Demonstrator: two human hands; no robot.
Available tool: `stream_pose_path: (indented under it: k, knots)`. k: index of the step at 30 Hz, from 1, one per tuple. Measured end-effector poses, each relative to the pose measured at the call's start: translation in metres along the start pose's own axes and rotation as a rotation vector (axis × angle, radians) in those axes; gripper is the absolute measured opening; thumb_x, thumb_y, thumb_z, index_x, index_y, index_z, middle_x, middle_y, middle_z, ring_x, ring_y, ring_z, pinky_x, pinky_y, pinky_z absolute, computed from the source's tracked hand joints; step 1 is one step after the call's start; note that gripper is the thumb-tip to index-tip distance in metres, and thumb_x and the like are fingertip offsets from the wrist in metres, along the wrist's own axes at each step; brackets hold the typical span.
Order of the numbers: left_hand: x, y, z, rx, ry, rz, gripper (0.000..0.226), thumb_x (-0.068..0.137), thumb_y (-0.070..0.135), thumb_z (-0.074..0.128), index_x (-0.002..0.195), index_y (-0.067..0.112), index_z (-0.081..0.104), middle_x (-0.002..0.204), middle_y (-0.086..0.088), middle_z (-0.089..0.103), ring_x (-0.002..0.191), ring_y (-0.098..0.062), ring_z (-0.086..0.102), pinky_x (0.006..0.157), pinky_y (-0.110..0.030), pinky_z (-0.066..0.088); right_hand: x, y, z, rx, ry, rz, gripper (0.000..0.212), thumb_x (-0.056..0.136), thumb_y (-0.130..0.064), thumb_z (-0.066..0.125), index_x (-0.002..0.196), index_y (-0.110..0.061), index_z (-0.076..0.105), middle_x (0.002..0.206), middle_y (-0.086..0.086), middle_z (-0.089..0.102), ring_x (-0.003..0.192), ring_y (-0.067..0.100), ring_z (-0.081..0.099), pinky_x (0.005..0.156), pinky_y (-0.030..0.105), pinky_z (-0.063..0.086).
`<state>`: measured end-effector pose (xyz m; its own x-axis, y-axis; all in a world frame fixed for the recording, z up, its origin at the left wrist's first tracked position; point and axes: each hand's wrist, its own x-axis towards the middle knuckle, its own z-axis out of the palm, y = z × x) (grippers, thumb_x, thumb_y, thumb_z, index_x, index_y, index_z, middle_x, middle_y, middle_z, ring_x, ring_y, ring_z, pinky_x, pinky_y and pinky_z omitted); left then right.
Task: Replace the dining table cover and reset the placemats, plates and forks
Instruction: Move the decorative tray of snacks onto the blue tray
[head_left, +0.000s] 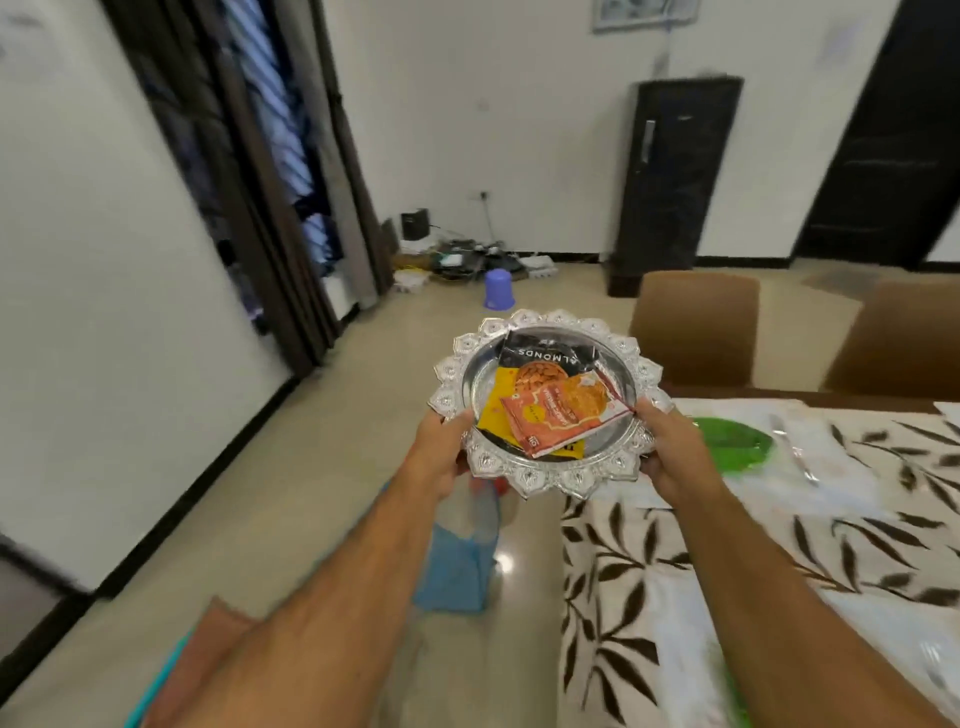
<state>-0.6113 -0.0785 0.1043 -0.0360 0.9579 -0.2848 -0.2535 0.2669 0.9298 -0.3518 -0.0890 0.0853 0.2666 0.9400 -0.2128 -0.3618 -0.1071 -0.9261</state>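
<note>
I carry a round silver tray (644, 370) with a scalloped rim over the floor, just left of the table. My left hand (439, 449) grips its left rim and my right hand (670, 452) grips its right rim. In the tray lie a black and yellow almond packet (530, 364) and an orange packet (558, 418). The table cover (727, 566) is white with dark leaf prints. On it lie a green leaf-shaped plate (732, 439), a fork (792, 449) and a pale placemat (841, 499).
Two brown chairs (693, 327) stand at the table's far side. A blue bag (457, 561) lies on the floor under the tray. A purple bucket (498, 288), cables and a dark cabinet (670, 182) are by the far wall. A curtain hangs at the left.
</note>
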Motion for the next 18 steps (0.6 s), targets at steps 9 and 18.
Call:
stream_pose_path:
  k: [9,18]
  knots:
    - [-0.136,0.022,-0.268,-0.155,0.406,0.099,0.034,0.094,0.011,0.059,0.128,0.019,0.057,0.111,-0.005,0.071,0.086,-0.019,0.069,0.062,-0.029,0.057,-0.113,0.115,0.23,-0.116,-0.41,0.177,0.038,0.088,-0.031,0.069,0.116,-0.007,0.066,0.099,0.012,0.075,0.09,0.031,0.073,0.074,0.047,0.06]
    - [-0.25,-0.009,-0.396,-0.304,0.752,0.126,0.022,0.095,0.011,0.06,0.116,0.015,0.062,0.094,-0.004,0.071,0.073,-0.014,0.069,0.051,-0.023,0.055,-0.201,0.213,0.352,-0.241,-0.687,0.356,0.027,0.095,-0.025,0.061,0.117,-0.01,0.065,0.093,0.008,0.075,0.079,0.024,0.07,0.061,0.033,0.057]
